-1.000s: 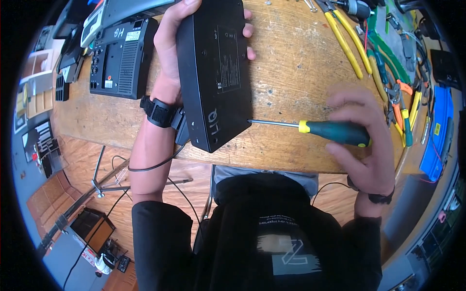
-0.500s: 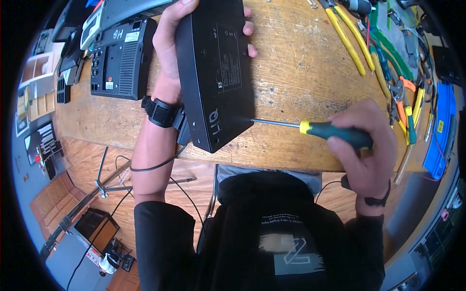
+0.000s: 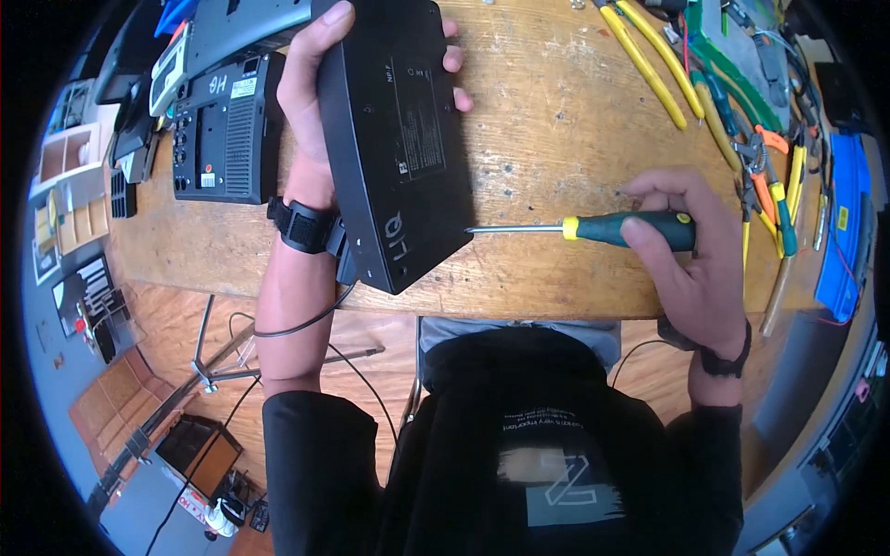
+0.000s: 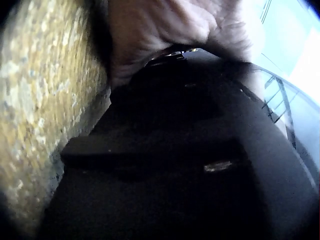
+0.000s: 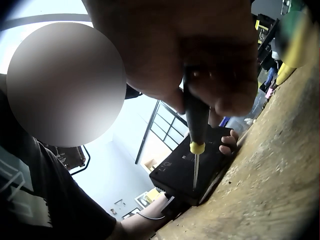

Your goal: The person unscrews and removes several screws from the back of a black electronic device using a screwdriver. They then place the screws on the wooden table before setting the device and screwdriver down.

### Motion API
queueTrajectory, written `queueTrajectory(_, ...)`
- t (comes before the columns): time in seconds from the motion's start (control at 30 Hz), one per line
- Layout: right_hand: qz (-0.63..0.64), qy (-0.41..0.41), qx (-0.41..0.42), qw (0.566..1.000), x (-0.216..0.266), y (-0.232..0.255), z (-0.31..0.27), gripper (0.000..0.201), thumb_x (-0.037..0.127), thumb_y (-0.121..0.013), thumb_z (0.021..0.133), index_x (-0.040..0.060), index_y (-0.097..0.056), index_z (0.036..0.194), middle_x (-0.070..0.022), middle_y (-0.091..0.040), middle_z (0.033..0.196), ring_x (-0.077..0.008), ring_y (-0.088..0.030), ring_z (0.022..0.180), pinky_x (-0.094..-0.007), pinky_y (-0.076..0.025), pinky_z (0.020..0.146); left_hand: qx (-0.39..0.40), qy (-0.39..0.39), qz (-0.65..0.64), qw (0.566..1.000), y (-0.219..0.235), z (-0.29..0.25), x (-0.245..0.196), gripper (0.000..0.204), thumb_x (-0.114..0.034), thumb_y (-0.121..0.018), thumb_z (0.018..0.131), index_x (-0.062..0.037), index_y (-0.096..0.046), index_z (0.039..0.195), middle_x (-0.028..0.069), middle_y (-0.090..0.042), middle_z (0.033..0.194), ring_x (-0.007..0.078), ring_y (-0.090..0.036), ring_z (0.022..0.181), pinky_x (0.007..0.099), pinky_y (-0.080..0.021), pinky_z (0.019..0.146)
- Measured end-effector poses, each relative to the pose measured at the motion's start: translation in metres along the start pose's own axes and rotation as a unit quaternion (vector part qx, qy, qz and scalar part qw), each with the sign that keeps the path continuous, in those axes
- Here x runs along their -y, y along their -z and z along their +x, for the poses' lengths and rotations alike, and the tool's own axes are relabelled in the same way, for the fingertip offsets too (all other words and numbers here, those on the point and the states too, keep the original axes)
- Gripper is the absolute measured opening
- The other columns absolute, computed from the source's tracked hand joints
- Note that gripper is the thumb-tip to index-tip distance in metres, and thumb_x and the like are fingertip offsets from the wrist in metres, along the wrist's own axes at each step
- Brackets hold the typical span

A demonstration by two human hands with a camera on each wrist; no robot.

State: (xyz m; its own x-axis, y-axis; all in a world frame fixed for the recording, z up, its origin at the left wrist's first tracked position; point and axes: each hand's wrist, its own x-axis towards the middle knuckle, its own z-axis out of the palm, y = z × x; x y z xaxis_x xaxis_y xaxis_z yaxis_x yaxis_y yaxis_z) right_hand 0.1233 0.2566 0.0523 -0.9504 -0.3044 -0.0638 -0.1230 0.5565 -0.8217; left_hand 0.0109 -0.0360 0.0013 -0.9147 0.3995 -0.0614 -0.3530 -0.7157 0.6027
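My left hand (image 3: 301, 102) grips a black box-shaped device (image 3: 394, 157) by its far part, thumb on one long side and fingertips showing at the other. The device is tilted on edge, its labelled face turned to the right, with pale hand-marked letters near the close end. In my right hand (image 3: 695, 264) is a screwdriver (image 3: 593, 229), dark green with a yellow collar, thumb along the handle and fingers around it. Its tip meets the device's near right corner; the right wrist view shows the shaft (image 5: 196, 172) against that face. In the left wrist view the dark device (image 4: 150, 195) fills most of the frame.
A second black device (image 3: 227, 130) lies on the worn wooden table (image 3: 547, 139) at the left. Yellow-handled pliers (image 3: 654, 69), orange-handled cutters (image 3: 765, 162), another screwdriver (image 3: 783, 218) and a blue tray (image 3: 844, 232) lie along the right. A cable (image 3: 306, 329) hangs near the left forearm.
My right hand's fingers, spread loosely off the handle a second ago, have come back around it. The screwdriver's handle end has swung slightly away from the table's near edge. My left hand keeps its grip.
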Motion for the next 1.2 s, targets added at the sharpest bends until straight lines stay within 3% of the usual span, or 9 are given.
queueTrajectory(0.1, 0.074, 0.004, -0.007, 0.997, 0.011, 0.0, 0.004, 0.04, 0.002, -0.077, 0.081, 0.0023, -0.063, 0.119, -0.0109, -0.068, 0.104, -0.0191, -0.064, 0.09, -0.0305, -0.051, 0.083, -0.015, 0.001, 0.014, 1.0, 0.001, -0.003, 0.0, 0.071, -0.057, -0.052, 0.093, 0.0076, -0.059, 0.122, 0.0206, -0.066, 0.113, 0.0326, -0.066, 0.098, 0.0493, -0.06, 0.081)
queueTrajectory(0.27, -0.037, 0.213, 0.003, 0.976, -0.001, 0.005, 0.013, 0.039, 0.008, -0.081, 0.087, 0.0051, -0.062, 0.121, -0.0108, -0.069, 0.098, -0.0173, -0.066, 0.084, -0.0274, -0.051, 0.07, -0.008, 0.012, 0.032, 0.999, 0.002, -0.001, -0.001, 0.071, -0.057, -0.052, 0.093, 0.0077, -0.059, 0.122, 0.0199, -0.066, 0.113, 0.0321, -0.066, 0.098, 0.049, -0.06, 0.082)
queueTrajectory(0.47, 0.058, 0.047, -0.038, 0.997, 0.006, -0.007, 0.002, 0.037, 0.005, -0.078, 0.086, 0.0038, -0.063, 0.119, -0.0109, -0.068, 0.104, -0.0185, -0.065, 0.091, -0.0282, -0.051, 0.075, -0.008, 0.0, 0.014, 1.0, 0.0, -0.003, -0.001, 0.071, -0.057, -0.052, 0.093, 0.0078, -0.059, 0.122, 0.0202, -0.066, 0.113, 0.0325, -0.066, 0.098, 0.0496, -0.06, 0.082)
queueTrajectory(0.67, -0.041, 0.17, 0.003, 0.985, -0.002, 0.005, 0.009, 0.046, 0.008, -0.081, 0.087, 0.0051, -0.06, 0.127, -0.0097, -0.067, 0.112, -0.0142, -0.064, 0.08, -0.0251, -0.051, 0.068, -0.007, 0.008, 0.036, 0.999, 0.007, -0.001, -0.002, 0.072, -0.057, -0.054, 0.094, 0.0065, -0.058, 0.127, 0.0224, -0.067, 0.113, 0.0345, -0.067, 0.099, 0.0514, -0.06, 0.085)
queueTrajectory(0.77, -0.004, 0.05, -0.031, 0.998, 0.007, -0.004, 0.001, 0.046, 0.004, -0.081, 0.085, 0.006, -0.06, 0.127, -0.0105, -0.066, 0.116, -0.0148, -0.065, 0.086, -0.0255, -0.052, 0.069, 0.027, 0.007, 0.089, 0.996, 0.011, -0.001, -0.002, 0.077, -0.06, -0.049, 0.095, 0.0067, -0.054, 0.133, 0.0224, -0.062, 0.12, 0.0294, -0.062, 0.103, 0.0446, -0.059, 0.08)
queueTrajectory(0.9, 0.107, 0.053, -0.055, 0.991, 0.017, -0.008, 0.002, 0.038, 0.0, -0.078, 0.082, 0.0042, -0.064, 0.118, -0.0112, -0.07, 0.11, -0.0158, -0.066, 0.091, -0.0282, -0.053, 0.076, 0.032, 0.024, 0.098, 0.994, 0.013, -0.001, -0.003, 0.078, -0.061, -0.049, 0.094, 0.0075, -0.055, 0.132, 0.0222, -0.064, 0.12, 0.0295, -0.064, 0.101, 0.044, -0.059, 0.08)
queueTrajectory(1.0, 0.042, 0.174, -0.047, 0.983, 0.008, -0.004, 0.007, 0.025, 0.005, -0.078, 0.087, 0.003, -0.067, 0.11, -0.0097, -0.071, 0.102, -0.0148, -0.067, 0.083, -0.0264, -0.051, 0.071, 0.025, 0.018, 0.109, 0.994, 0.014, 0.0, -0.003, 0.075, -0.059, -0.051, 0.094, 0.0073, -0.057, 0.128, 0.0217, -0.064, 0.118, 0.0293, -0.065, 0.098, 0.0456, -0.06, 0.079)
queueTrajectory(1.07, -0.009, 0.179, -0.053, 0.982, 0.008, -0.004, 0.01, 0.018, 0.008, -0.078, 0.091, 0.0025, -0.068, 0.105, -0.0079, -0.071, 0.094, -0.0133, -0.067, 0.077, -0.0244, -0.05, 0.066, -0.018, -0.017, 0.113, 0.993, 0.007, 0.0, -0.001, 0.067, -0.057, -0.052, 0.096, 0.0049, -0.06, 0.122, 0.0203, -0.066, 0.112, 0.0288, -0.067, 0.095, 0.0485, -0.062, 0.077)
queueTrajectory(1.2, 0.009, 0.038, -0.072, 0.997, 0.008, -0.006, 0.012, 0.013, 0.011, -0.076, 0.093, 0.0023, -0.069, 0.101, -0.0035, -0.068, 0.079, -0.0099, -0.064, 0.07, -0.0232, -0.046, 0.063, -0.008, -0.024, 0.125, 0.992, 0.005, 0.0, 0.0, 0.069, -0.056, -0.052, 0.096, 0.0079, -0.06, 0.12, 0.0208, -0.066, 0.111, 0.0293, -0.068, 0.094, 0.048, -0.062, 0.077)
